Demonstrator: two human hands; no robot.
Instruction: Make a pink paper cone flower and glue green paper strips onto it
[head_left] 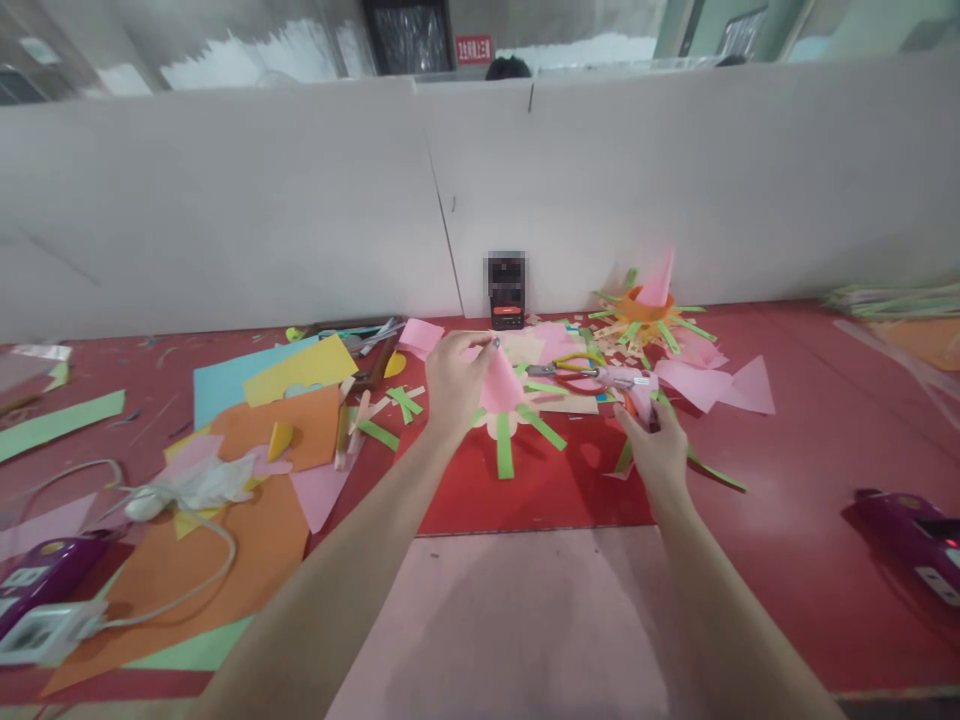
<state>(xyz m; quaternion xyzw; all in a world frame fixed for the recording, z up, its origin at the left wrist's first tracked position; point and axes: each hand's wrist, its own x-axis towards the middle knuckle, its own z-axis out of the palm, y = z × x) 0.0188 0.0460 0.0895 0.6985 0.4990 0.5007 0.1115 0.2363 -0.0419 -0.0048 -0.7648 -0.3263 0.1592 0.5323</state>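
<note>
My left hand [459,382] is closed on the upper part of a pink paper cone [500,385]. Green paper strips [505,450] fan out around the cone's base, over a pale scalloped paper piece [501,427]. In my right hand [660,450] is a pale pink glue gun [631,380] with an orange trigger, its nozzle end toward the left. Scissors [559,369] with yellow and red handles lie just left of the glue gun. A glossy red sheet [536,490] lies under the cone piece.
A similar orange paper piece with a pink cone [658,285] stands at the back right. Coloured paper sheets [262,430] and a white cable [225,560] cover the left. A phone [507,290] leans on the white partition [300,210]. A purple device [911,540] sits at right.
</note>
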